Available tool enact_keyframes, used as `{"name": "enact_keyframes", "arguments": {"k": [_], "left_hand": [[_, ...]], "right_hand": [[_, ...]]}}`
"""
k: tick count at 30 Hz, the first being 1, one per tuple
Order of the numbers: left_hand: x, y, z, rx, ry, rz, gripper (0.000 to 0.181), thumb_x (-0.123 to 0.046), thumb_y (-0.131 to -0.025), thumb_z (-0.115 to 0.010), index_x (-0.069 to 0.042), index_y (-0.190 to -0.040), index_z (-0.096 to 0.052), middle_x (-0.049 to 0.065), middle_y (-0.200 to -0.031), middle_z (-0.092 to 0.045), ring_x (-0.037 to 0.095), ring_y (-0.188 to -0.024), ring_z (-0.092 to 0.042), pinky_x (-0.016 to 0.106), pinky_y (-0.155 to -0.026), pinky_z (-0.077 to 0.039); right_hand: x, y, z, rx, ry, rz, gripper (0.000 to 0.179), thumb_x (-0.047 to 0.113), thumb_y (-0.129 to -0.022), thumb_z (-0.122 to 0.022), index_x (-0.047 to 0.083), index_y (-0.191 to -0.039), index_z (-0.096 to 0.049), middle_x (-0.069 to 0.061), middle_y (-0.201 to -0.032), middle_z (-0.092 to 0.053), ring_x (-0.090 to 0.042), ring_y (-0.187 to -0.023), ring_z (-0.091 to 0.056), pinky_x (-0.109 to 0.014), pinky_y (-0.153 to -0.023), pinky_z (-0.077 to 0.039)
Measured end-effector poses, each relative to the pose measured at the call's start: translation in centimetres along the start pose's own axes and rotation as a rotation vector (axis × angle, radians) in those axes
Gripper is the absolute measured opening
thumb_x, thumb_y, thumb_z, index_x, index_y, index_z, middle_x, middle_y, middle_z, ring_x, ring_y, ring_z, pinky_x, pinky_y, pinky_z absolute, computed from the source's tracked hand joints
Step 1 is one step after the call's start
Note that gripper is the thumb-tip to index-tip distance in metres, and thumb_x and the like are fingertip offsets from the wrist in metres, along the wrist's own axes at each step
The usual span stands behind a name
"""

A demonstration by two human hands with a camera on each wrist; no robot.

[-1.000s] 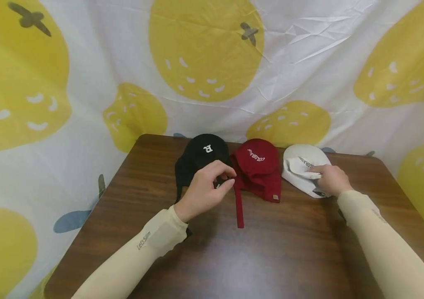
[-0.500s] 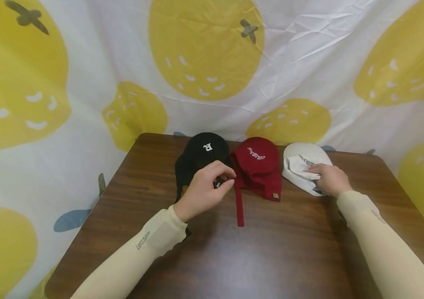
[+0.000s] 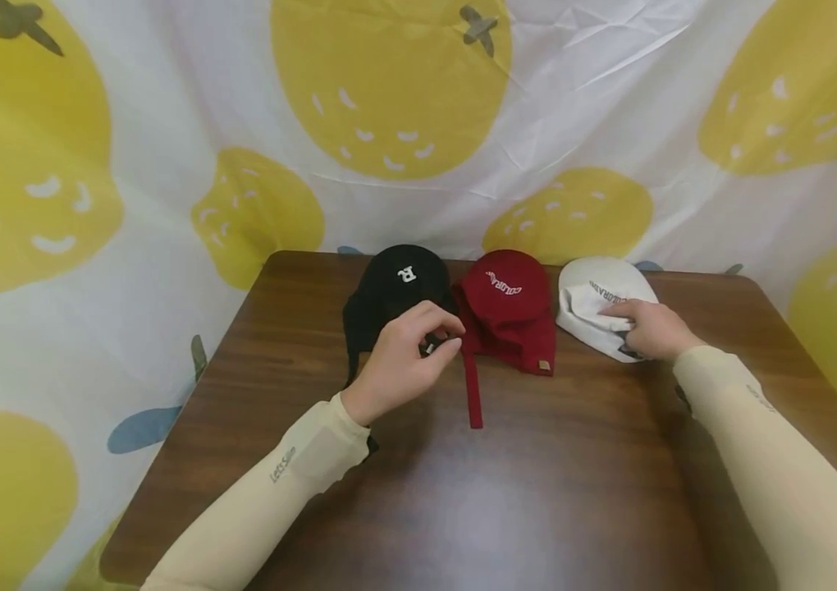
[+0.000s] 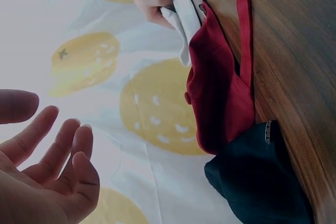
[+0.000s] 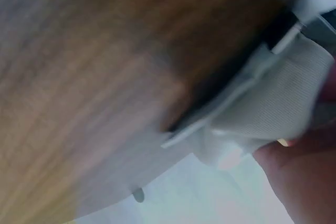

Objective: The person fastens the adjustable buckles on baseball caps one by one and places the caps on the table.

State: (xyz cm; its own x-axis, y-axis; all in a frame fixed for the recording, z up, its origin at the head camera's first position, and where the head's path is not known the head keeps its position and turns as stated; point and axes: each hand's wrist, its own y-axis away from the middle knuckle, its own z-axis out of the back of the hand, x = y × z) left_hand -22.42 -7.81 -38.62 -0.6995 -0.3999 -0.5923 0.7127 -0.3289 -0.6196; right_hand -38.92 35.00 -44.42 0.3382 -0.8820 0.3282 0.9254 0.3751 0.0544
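Note:
Three caps lie in a row on the brown table [image 3: 574, 492]. The black cap [image 3: 405, 275], marked with a white R, is at the left; the red cap [image 3: 510, 287] with its loose strap [image 3: 473, 390] sits in the middle. At the right end, my right hand [image 3: 658, 330] pinches the near part of the white cap [image 3: 587, 279]. In the right wrist view, the white cap's fabric [image 5: 273, 98] bunches by the fingers. My left hand [image 3: 407, 353] hovers before the black cap, partly covering it; its fingers [image 4: 60, 148] are loosely bent with nothing between them.
A white curtain [image 3: 404, 209] printed with yellow lemons hangs right behind the table's back edge and along both sides. The red strap trails toward the front of the table.
The head view has tilted slightly downward, so the caps and table appear higher. Both hands keep nearly the same pose, the right one still on the white cap.

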Motion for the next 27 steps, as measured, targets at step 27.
{"name": "enact_keyframes", "arguments": {"k": [27], "left_hand": [[-0.4, 1.0, 0.0, -0.006, -0.001, 0.036, 0.010, -0.012, -0.095, -0.068, -0.015, -0.104, -0.070, 0.000, -0.101, -0.064, 0.017, -0.090, -0.057, 0.041, -0.072, -0.053]], "right_hand": [[14.2, 0.0, 9.5, -0.404, -0.083, 0.287, 0.053, 0.018, -0.095, -0.059, 0.022, -0.148, -0.052, -0.012, -0.149, -0.046, -0.038, -0.135, -0.043, -0.062, -0.100, -0.036]]}}
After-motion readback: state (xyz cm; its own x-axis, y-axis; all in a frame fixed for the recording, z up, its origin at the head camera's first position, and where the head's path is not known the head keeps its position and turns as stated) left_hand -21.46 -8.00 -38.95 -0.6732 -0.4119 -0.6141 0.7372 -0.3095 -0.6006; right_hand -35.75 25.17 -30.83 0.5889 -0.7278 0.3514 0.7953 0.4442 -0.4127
